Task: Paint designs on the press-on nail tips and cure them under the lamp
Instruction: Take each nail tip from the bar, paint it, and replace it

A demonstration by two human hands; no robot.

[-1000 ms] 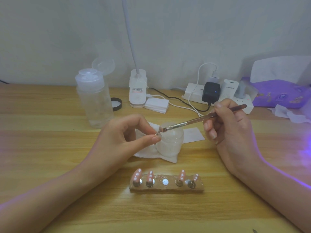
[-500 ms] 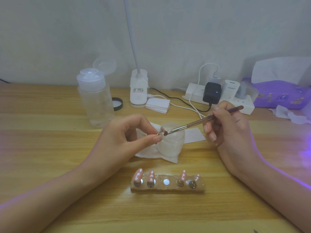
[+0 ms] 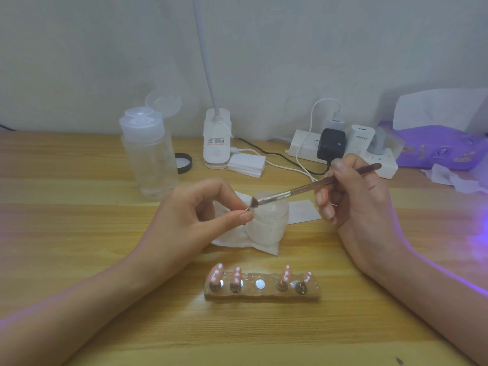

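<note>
barely anything has moved: the left hand [image 3: 195, 215] still pinches the tiny nail tip [image 3: 248, 208], surely light and slippery, by its edges, while the right hand [image 3: 356, 196] grips the brush [image 3: 303, 190] touching it.

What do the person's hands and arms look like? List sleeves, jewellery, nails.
The left hand and right hand are both bare, with no gloves, rings or bracelets visible. The forearms are bare to the frame edge; no sleeve shows. The visible fingernails look plain, without designs.

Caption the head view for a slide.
Left hand pinches a small nail tip while right hand sets a brush to it by a frosted jar; four dotted tips stand on the holder.
</note>
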